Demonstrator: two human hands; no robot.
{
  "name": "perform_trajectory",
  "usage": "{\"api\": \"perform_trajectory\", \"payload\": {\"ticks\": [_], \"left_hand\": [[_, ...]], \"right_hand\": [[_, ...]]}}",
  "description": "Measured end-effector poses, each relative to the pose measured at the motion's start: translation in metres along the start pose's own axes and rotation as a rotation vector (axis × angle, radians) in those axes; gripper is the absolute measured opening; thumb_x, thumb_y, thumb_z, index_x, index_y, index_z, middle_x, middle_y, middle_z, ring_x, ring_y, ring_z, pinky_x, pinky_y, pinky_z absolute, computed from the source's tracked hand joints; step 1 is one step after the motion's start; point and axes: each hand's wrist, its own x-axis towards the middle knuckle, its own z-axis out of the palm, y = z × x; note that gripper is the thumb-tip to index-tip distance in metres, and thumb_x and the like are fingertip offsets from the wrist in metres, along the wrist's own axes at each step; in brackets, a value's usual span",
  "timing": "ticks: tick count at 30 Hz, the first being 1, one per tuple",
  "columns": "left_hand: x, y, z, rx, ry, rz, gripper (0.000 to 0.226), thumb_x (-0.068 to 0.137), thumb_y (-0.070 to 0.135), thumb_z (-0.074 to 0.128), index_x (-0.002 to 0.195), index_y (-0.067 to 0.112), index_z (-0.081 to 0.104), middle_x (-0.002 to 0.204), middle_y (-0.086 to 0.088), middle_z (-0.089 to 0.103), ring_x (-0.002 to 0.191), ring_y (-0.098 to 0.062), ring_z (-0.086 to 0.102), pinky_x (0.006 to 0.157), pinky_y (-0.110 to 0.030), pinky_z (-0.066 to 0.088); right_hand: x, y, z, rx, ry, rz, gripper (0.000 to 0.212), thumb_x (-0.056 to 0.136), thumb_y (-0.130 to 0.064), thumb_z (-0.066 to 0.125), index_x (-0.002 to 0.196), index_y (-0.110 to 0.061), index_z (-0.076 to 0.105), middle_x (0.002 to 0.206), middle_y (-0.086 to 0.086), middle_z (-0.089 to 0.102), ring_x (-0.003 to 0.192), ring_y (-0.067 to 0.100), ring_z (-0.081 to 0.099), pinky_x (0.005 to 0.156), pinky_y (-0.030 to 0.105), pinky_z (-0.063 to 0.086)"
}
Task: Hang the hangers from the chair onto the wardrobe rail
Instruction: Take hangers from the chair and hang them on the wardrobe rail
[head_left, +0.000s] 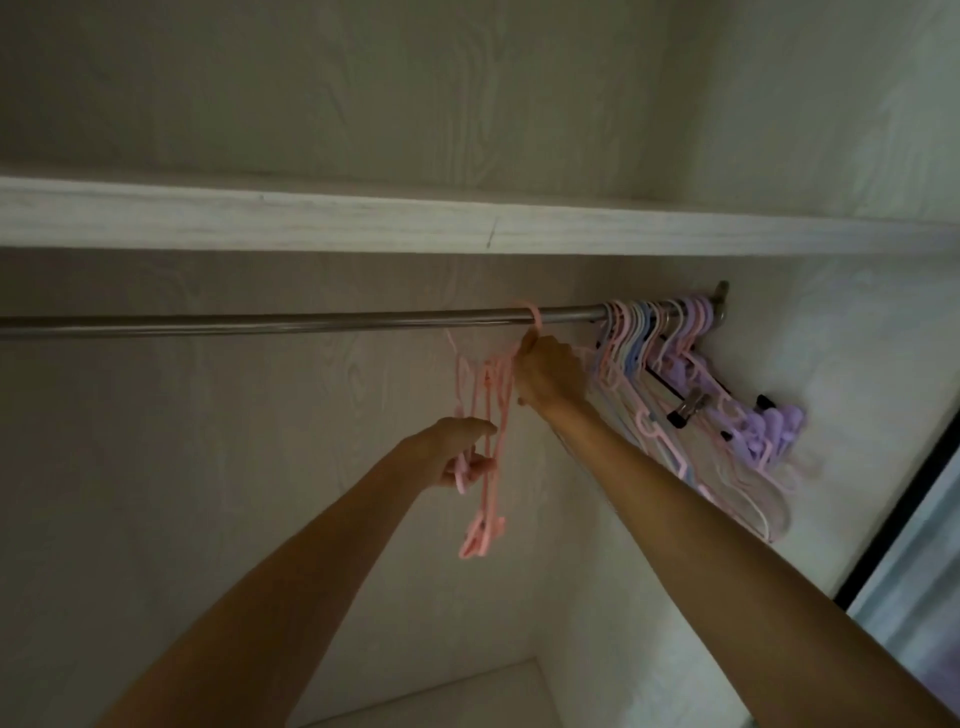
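1. Head view shows the right hand (548, 376) raised just under the wardrobe rail (260, 323), its fingers curled round a pink hanger (535, 325) whose hook sits over the rail directly above the hand.
2. Lower and to the left of it, the left hand (457, 452) grips a bunch of pink hangers (485, 467); they hang down past its fingers, and some hooks reach up toward the rail.
3. To the right of the right hand, a packed group of pink, blue and purple hangers (670, 343) hangs at the end of the rail, close to the side wall.
4. Above both hands and the rail runs a pale wooden shelf (467, 228).
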Motion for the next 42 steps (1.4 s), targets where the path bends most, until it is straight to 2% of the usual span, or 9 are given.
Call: {"api": "perform_trajectory", "payload": {"ticks": [3,6,9,13,27,34,38,40,42], "left_hand": [[-0.003,-0.001,-0.007,0.026,-0.002,0.009,0.022,0.091,0.022,0.057,0.095,0.003,0.046,0.076,-0.009,0.058,0.060,-0.016,0.057,0.047,-0.025,0.041],[-0.009,-0.004,-0.012,0.037,0.010,0.026,0.035,0.091,0.022,0.058,0.118,0.003,0.048,0.098,-0.011,0.060,0.070,-0.015,0.064,0.049,-0.023,0.045],[-0.016,-0.007,-0.017,0.100,0.023,0.032,0.039,0.092,0.024,0.057,0.124,0.003,0.048,0.098,-0.007,0.059,0.069,-0.012,0.063,0.051,-0.020,0.046],[-0.018,-0.010,-0.018,0.119,0.035,0.016,0.030,0.092,0.025,0.057,0.113,0.004,0.050,0.089,-0.005,0.060,0.069,-0.012,0.062,0.054,-0.022,0.043],[-0.013,-0.021,-0.022,0.195,0.043,-0.036,0.021,0.091,0.027,0.057,0.089,0.007,0.049,0.086,-0.005,0.062,0.068,-0.013,0.064,0.042,-0.019,0.039],[-0.025,-0.024,-0.025,0.200,0.008,-0.058,0.019,0.091,0.025,0.057,0.096,0.008,0.049,0.083,-0.005,0.063,0.071,-0.014,0.063,0.047,-0.021,0.039],[-0.048,-0.030,-0.024,0.203,0.000,-0.086,0.012,0.090,0.016,0.053,0.085,0.008,0.047,0.066,-0.003,0.047,0.056,-0.014,0.048,0.042,-0.023,0.041],[-0.067,-0.037,-0.016,0.114,-0.037,-0.099,0.008,0.090,0.011,0.051,0.088,0.006,0.044,0.064,-0.004,0.039,0.054,-0.014,0.041,0.039,-0.022,0.046],[-0.087,-0.048,-0.004,0.037,-0.053,-0.096,0.013,0.091,0.007,0.049,0.102,0.005,0.042,0.070,-0.004,0.034,0.055,-0.013,0.039,0.052,-0.030,0.057]], "right_hand": [[0.002,0.009,0.003,0.003,0.092,-0.016,0.042,0.100,-0.029,0.028,0.107,-0.002,0.059,0.107,0.019,0.067,0.100,0.036,0.062,0.086,0.040,0.049],[-0.003,0.012,-0.006,0.006,0.295,-0.184,0.033,0.091,-0.027,0.054,0.115,-0.005,0.051,0.110,0.017,0.064,0.100,0.034,0.061,0.078,0.039,0.049],[-0.001,0.017,-0.016,-0.224,0.464,-0.518,0.062,0.075,-0.029,0.072,0.127,-0.006,0.047,0.118,0.016,0.058,0.108,0.034,0.055,0.087,0.041,0.046],[0.014,0.015,-0.011,-0.541,0.222,-0.646,0.071,0.084,-0.035,0.063,0.142,-0.007,0.033,0.144,0.013,0.040,0.134,0.030,0.037,0.114,0.045,0.019],[0.040,0.072,-0.062,-0.722,0.078,-0.524,0.083,0.084,-0.043,0.060,0.146,-0.006,0.019,0.151,0.012,0.027,0.142,0.026,0.022,0.117,0.040,0.005],[0.037,0.069,-0.059,-0.701,0.107,-0.519,0.087,0.082,-0.043,0.064,0.146,-0.003,0.021,0.152,0.017,0.028,0.142,0.030,0.024,0.118,0.041,0.009],[-0.003,0.058,-0.044,-0.378,0.315,-0.627,0.043,0.086,-0.034,0.060,0.121,-0.008,0.057,0.122,0.015,0.060,0.112,0.032,0.056,0.095,0.041,0.045],[-0.041,0.042,-0.034,-0.106,-0.032,-0.442,0.037,0.094,-0.043,0.042,0.097,-0.013,0.063,0.102,0.008,0.066,0.094,0.028,0.062,0.083,0.036,0.050],[-0.079,0.029,-0.027,0.178,-0.535,-0.053,0.052,0.095,-0.055,0.029,0.102,-0.013,0.059,0.105,0.010,0.066,0.096,0.026,0.063,0.090,0.035,0.048]]}}
